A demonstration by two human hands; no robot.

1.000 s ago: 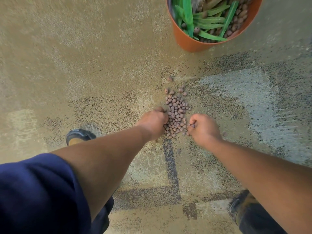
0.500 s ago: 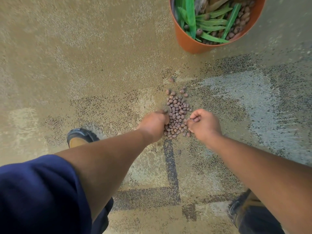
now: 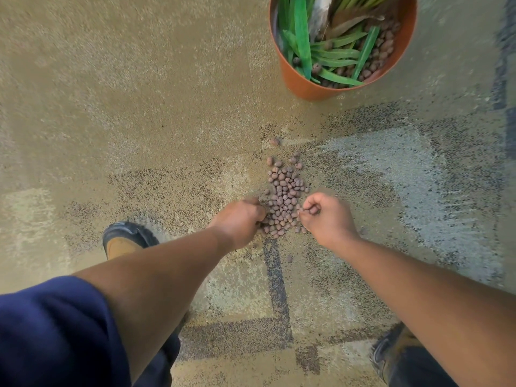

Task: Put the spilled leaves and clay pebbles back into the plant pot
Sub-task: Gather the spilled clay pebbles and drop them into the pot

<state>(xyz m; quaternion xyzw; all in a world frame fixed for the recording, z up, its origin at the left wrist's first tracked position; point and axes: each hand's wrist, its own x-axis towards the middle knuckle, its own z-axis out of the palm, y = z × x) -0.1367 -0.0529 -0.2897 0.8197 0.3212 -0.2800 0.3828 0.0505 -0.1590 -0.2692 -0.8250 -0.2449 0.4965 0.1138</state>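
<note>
Left hand (image 3: 238,222) and right hand (image 3: 325,216) curl on clay pebbles (image 3: 283,191), each grip holding some. Light, loose and rolly: scoop from underneath. Plant pot (image 3: 307,85) stands at one o'clock.

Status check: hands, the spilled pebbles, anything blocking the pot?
Left hand and right hand gripping brown clay pebbles. Pile on floor. Orange plastic pot upright, path unobstructed.

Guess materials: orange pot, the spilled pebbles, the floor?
Plant pot: probably plastic, with a smooth, even orange wall and a thin rim; glazed clay can't be excluded. Clay pebbles: matte brownish-pink, rounded, a few visibly pitted, like fired expanded clay. Floor: speckled, fibrous-looking patchwork surface, likely low-pile carpet.
</note>
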